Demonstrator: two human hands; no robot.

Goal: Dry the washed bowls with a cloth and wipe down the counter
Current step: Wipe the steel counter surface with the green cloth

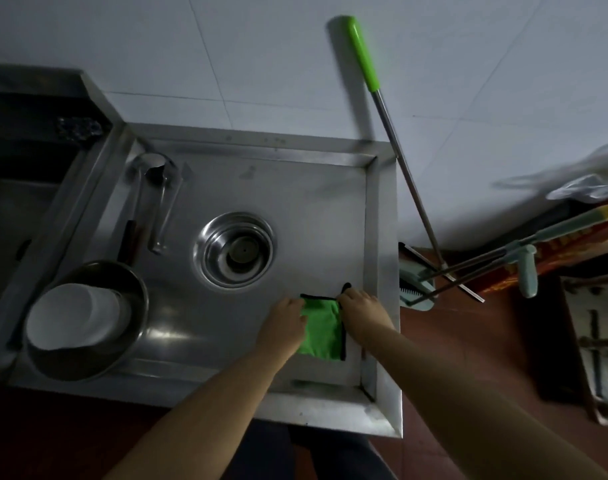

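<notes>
A green cloth (322, 330) with a black hem lies flat on the steel counter (306, 209) near its front right corner. My left hand (284, 323) rests on the cloth's left edge, fingers bent over it. My right hand (361, 311) pinches the cloth's upper right corner at the black hem. A stack of steel bowls (234, 250) sits upside down in the counter's middle. At the front left, white bowls (75, 317) sit inside a large steel bowl (136, 306).
A steel ladle (146, 188) and another utensil (164, 216) lie at the counter's back left. A sink basin (11, 216) is at far left. A green-handled mop pole (389, 116) leans on the wall to the right, beside a dustpan (415, 289).
</notes>
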